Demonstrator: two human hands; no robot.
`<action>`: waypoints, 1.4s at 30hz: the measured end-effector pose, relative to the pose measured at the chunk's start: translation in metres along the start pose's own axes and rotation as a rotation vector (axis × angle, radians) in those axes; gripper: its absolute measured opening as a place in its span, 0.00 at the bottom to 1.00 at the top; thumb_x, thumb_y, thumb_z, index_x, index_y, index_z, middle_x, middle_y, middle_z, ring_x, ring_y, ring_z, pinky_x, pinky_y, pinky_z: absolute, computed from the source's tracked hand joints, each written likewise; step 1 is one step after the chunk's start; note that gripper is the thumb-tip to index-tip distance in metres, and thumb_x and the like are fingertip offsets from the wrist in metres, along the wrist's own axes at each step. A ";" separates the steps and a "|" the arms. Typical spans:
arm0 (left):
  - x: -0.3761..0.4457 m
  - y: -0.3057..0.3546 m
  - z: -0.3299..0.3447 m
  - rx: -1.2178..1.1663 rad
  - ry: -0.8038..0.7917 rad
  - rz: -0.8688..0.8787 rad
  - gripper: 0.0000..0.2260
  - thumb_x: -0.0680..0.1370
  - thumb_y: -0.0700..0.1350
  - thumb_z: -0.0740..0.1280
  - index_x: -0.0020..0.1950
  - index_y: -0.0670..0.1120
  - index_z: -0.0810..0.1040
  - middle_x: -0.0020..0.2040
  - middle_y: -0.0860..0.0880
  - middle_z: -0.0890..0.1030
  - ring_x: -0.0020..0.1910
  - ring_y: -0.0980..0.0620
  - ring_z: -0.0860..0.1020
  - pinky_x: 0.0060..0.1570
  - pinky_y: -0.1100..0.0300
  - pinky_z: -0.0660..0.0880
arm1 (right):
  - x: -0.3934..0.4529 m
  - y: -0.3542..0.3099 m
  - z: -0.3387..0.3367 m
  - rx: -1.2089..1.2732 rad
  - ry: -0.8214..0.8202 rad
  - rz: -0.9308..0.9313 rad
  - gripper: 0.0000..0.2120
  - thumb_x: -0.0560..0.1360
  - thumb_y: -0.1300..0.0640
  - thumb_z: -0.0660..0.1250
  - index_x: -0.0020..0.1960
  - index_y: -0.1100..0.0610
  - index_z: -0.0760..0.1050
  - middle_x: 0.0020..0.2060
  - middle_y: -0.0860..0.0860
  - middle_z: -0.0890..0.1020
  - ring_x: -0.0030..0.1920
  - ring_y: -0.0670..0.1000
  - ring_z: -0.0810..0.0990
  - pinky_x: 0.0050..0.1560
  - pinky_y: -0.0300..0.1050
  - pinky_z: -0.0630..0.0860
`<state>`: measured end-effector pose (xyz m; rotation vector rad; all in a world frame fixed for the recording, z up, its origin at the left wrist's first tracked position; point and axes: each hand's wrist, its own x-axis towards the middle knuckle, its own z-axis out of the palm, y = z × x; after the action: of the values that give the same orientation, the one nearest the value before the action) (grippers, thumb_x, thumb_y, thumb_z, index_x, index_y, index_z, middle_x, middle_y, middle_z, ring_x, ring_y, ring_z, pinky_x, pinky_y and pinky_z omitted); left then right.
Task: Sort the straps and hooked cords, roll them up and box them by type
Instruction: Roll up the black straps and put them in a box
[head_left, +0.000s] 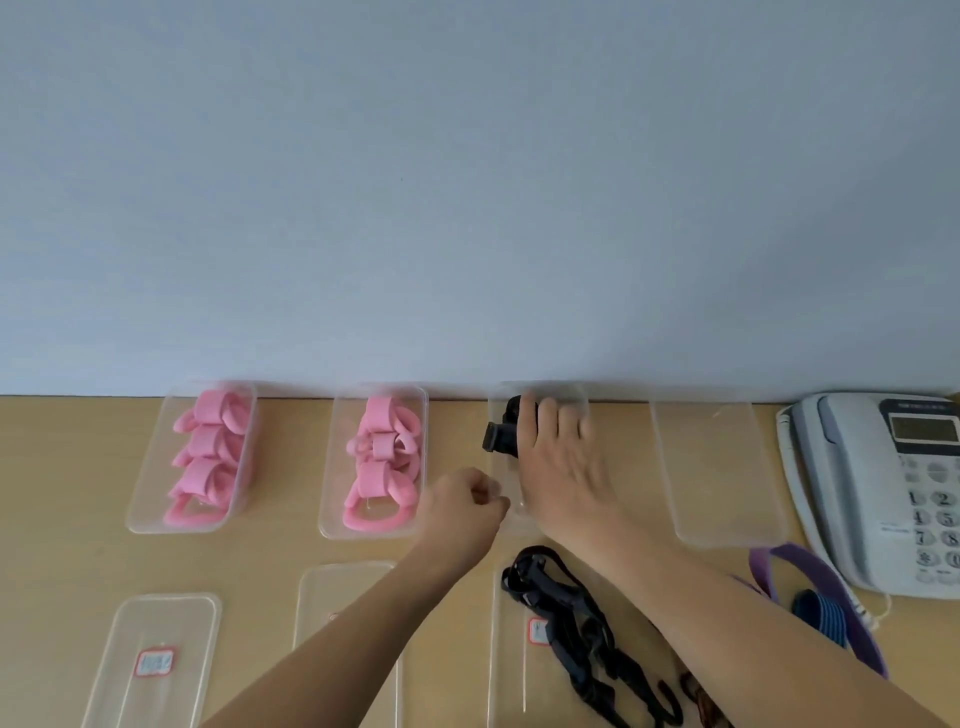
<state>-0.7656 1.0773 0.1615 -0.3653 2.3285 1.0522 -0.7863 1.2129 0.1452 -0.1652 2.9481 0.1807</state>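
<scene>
Along the table's (62, 467) far edge, two boxes hold pink rolls (213, 457). Left hand (462, 501), curled, steadies the third box (506, 514). Right hand (556, 457) lowers a rolled black strap (501, 434), fingers clamped, into its far end.

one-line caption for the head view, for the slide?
Right hand sets a rolled black strap into the third clear box; two boxes already hold pink straps.

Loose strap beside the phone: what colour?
Purple strap, lying by the phone; head view.
</scene>
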 end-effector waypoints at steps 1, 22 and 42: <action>0.000 0.000 0.000 -0.004 -0.002 -0.004 0.04 0.75 0.43 0.71 0.42 0.51 0.80 0.40 0.50 0.84 0.41 0.47 0.83 0.48 0.48 0.82 | 0.000 0.001 0.005 0.012 0.016 -0.008 0.40 0.75 0.44 0.66 0.76 0.68 0.58 0.55 0.62 0.74 0.50 0.60 0.73 0.52 0.54 0.70; -0.004 0.004 -0.001 -0.210 -0.025 -0.062 0.01 0.77 0.39 0.71 0.46 0.44 0.80 0.40 0.47 0.85 0.32 0.51 0.85 0.48 0.52 0.82 | 0.013 0.001 0.021 0.236 0.198 0.037 0.22 0.80 0.52 0.62 0.68 0.65 0.72 0.53 0.61 0.79 0.54 0.62 0.77 0.56 0.57 0.75; -0.007 -0.011 0.011 -0.218 0.104 0.042 0.10 0.77 0.48 0.74 0.56 0.52 0.80 0.51 0.55 0.83 0.43 0.56 0.84 0.47 0.58 0.79 | -0.039 0.035 0.018 0.576 0.556 0.058 0.19 0.77 0.50 0.70 0.61 0.63 0.80 0.51 0.55 0.81 0.52 0.58 0.78 0.56 0.53 0.76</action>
<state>-0.7506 1.0783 0.1527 -0.4660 2.3264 1.3420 -0.7497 1.2539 0.1391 -0.0491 3.3841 -0.8293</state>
